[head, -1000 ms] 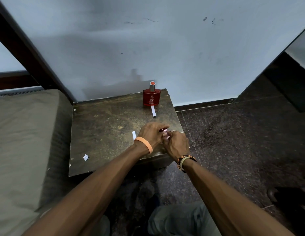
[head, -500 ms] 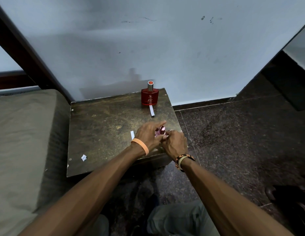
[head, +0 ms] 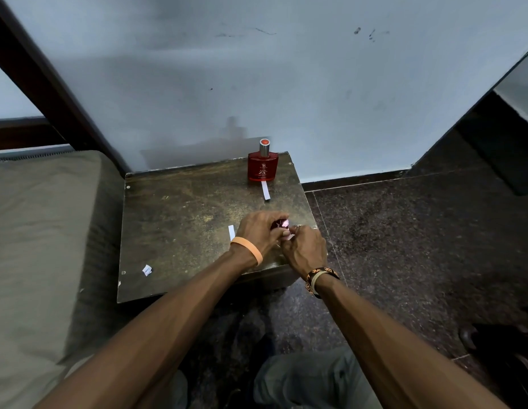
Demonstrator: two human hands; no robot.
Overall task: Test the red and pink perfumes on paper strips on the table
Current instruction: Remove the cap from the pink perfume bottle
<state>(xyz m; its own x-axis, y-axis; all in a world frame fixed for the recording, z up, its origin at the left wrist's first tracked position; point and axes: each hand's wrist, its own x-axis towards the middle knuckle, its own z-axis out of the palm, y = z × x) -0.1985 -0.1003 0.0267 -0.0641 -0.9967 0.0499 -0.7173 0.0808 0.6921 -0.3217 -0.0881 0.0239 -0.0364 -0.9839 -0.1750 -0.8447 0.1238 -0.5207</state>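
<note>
Testing is judged half done: red perfume (head: 262,166) is stood at the back of the table (head: 183,219) with a strip (head: 265,191) before it, while pink perfume (head: 282,224) is grasped at the front edge in the grip of the left hand (head: 258,231) and pinched by the right hand (head: 304,250).

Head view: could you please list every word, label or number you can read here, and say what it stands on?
"R": emblem on the red perfume bottle
"RED": small, under the emblem
"ZX": large, below that
Finer line beneath "ZX": too small to read.
No text visible on the pink perfume bottle or the paper strips.
</note>
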